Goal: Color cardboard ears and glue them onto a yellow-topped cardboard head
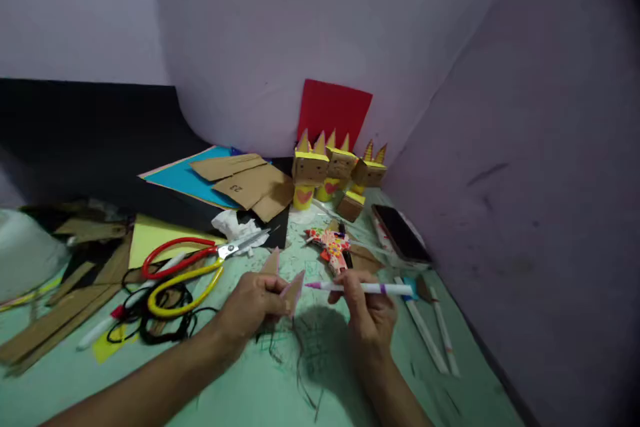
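Observation:
My left hand pinches small pointed cardboard pieces with pink edges, above the green table. Dark thin strands hang or lie just below them. In my right hand is a white marker, held level, its purple tip pointing left at the cardboard. A small gap separates the tip from the pieces. Behind my hands lies a colourful patterned piece. Scissors with red and yellow handles lie left of my left hand, their blades half open.
Several box-headed yellow figures with pointed horns stand at the back before a red sheet. A phone and markers lie right. Cardboard strips, black cord and crumpled tissue are left.

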Demonstrator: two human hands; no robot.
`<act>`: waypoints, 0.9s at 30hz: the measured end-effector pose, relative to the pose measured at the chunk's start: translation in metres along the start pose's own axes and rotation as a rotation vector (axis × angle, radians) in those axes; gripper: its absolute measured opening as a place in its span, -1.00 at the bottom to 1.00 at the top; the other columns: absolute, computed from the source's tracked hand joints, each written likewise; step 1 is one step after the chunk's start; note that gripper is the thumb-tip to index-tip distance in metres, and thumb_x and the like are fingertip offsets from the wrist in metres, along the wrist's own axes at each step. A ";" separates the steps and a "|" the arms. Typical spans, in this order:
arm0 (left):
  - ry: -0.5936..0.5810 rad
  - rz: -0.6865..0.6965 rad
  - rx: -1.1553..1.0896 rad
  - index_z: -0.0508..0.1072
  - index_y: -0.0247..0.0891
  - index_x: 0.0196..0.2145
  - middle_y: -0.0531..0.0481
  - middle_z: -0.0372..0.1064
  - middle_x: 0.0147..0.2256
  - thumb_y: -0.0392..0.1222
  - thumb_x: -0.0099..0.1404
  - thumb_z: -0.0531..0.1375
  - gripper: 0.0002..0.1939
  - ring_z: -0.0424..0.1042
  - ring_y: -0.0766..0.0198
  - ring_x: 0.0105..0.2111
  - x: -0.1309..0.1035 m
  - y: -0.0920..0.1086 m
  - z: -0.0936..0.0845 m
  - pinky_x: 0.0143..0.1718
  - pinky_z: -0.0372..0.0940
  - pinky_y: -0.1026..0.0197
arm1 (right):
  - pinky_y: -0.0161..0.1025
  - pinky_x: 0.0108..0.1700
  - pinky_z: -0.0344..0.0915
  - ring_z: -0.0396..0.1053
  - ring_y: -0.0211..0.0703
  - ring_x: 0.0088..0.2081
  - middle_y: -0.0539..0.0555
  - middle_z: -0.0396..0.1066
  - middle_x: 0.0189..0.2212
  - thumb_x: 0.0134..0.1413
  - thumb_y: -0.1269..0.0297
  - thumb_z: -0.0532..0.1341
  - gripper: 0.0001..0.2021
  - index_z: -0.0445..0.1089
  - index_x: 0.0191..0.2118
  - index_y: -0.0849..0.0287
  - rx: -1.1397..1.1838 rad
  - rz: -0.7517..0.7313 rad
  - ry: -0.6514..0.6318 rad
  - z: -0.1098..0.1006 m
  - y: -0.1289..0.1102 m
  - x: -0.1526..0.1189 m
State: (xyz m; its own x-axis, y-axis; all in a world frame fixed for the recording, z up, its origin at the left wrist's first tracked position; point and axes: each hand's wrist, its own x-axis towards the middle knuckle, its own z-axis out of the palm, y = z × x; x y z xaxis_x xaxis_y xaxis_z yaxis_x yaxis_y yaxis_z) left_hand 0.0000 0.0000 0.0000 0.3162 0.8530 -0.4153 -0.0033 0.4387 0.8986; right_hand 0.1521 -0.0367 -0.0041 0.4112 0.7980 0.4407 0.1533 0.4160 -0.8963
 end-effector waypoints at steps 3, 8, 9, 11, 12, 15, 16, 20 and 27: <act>-0.002 -0.013 0.006 0.39 -0.31 -0.73 0.12 0.15 -0.76 -0.21 -0.29 0.24 -0.88 0.01 0.42 -0.68 -0.001 0.000 0.000 -0.57 -0.17 0.28 | -0.39 -0.53 0.18 0.30 -0.31 -0.60 -0.07 0.35 -0.68 0.12 0.18 0.14 -0.74 0.39 -0.52 0.16 -0.040 -0.018 -0.015 -0.001 0.000 0.000; -0.025 -0.003 0.001 0.41 -0.32 -0.72 0.12 0.15 -0.76 -0.23 -0.29 0.24 -0.90 0.01 0.42 -0.68 0.000 0.000 -0.001 -0.56 -0.17 0.27 | -0.36 -0.50 0.18 0.30 -0.30 -0.60 -0.07 0.34 -0.69 0.11 0.20 0.15 -0.74 0.39 -0.53 0.17 -0.047 -0.032 -0.045 -0.001 0.001 0.001; -0.032 0.001 -0.001 0.42 -0.32 -0.71 0.12 0.16 -0.75 -0.24 -0.28 0.23 -0.91 0.03 0.42 -0.67 -0.001 -0.001 -0.001 -0.56 -0.16 0.27 | -0.36 -0.50 0.18 0.30 -0.30 -0.60 -0.07 0.34 -0.69 0.11 0.20 0.15 -0.75 0.39 -0.53 0.17 -0.046 -0.033 -0.042 -0.001 0.001 0.001; -0.041 0.000 -0.002 0.44 -0.32 -0.69 0.11 0.18 -0.74 -0.27 -0.26 0.22 -0.92 0.05 0.41 -0.66 -0.001 -0.001 -0.002 -0.55 -0.14 0.27 | -0.36 -0.49 0.18 0.30 -0.30 -0.60 -0.08 0.34 -0.69 0.11 0.21 0.15 -0.76 0.40 -0.51 0.17 -0.048 -0.039 -0.031 -0.001 0.002 0.001; -0.045 -0.003 -0.001 0.45 -0.33 -0.68 0.11 0.18 -0.73 -0.28 -0.25 0.22 -0.93 0.05 0.41 -0.66 -0.002 -0.001 -0.003 -0.55 -0.13 0.27 | -0.36 -0.49 0.18 0.30 -0.31 -0.60 -0.08 0.35 -0.69 0.11 0.22 0.16 -0.77 0.40 -0.51 0.16 -0.053 -0.044 -0.025 -0.001 0.002 0.001; -0.051 -0.005 0.004 0.44 -0.33 -0.66 0.12 0.17 -0.73 -0.28 -0.23 0.23 -0.93 0.05 0.41 -0.65 -0.003 -0.001 -0.004 -0.54 -0.12 0.27 | -0.36 -0.49 0.19 0.31 -0.30 -0.59 -0.07 0.34 -0.69 0.12 0.22 0.15 -0.76 0.41 -0.51 0.17 -0.077 -0.064 -0.010 -0.002 0.004 0.002; -0.049 -0.002 0.006 0.44 -0.33 -0.66 0.12 0.18 -0.72 -0.28 -0.23 0.23 -0.93 0.06 0.41 -0.64 -0.003 -0.001 -0.004 -0.53 -0.11 0.27 | -0.35 -0.49 0.20 0.31 -0.30 -0.59 -0.07 0.35 -0.69 0.13 0.22 0.15 -0.77 0.41 -0.50 0.17 -0.078 -0.072 -0.011 -0.002 0.005 0.002; -0.032 -0.007 0.019 0.44 -0.34 -0.66 0.10 0.22 -0.71 -0.27 -0.26 0.24 -0.90 0.09 0.39 -0.63 -0.001 -0.002 -0.003 -0.52 -0.08 0.27 | -0.36 -0.52 0.24 0.34 -0.28 -0.58 -0.06 0.38 -0.64 0.14 0.25 0.16 -0.83 0.42 -0.41 0.17 -0.032 -0.100 -0.017 -0.004 0.009 0.005; -0.016 -0.020 0.008 0.45 -0.33 -0.69 0.09 0.22 -0.73 -0.25 -0.29 0.24 -0.90 0.07 0.40 -0.66 0.001 -0.003 -0.002 -0.55 -0.11 0.28 | -0.38 -0.52 0.20 0.31 -0.31 -0.60 -0.07 0.36 -0.66 0.13 0.25 0.17 -0.81 0.43 -0.45 0.16 0.000 -0.089 -0.051 -0.006 0.007 0.003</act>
State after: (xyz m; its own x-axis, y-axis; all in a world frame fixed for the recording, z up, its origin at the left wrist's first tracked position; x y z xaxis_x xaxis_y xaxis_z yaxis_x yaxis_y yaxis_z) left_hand -0.0018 0.0004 -0.0037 0.3315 0.8395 -0.4305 0.0104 0.4530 0.8914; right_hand 0.1595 -0.0343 -0.0094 0.3491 0.7790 0.5208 0.1877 0.4864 -0.8533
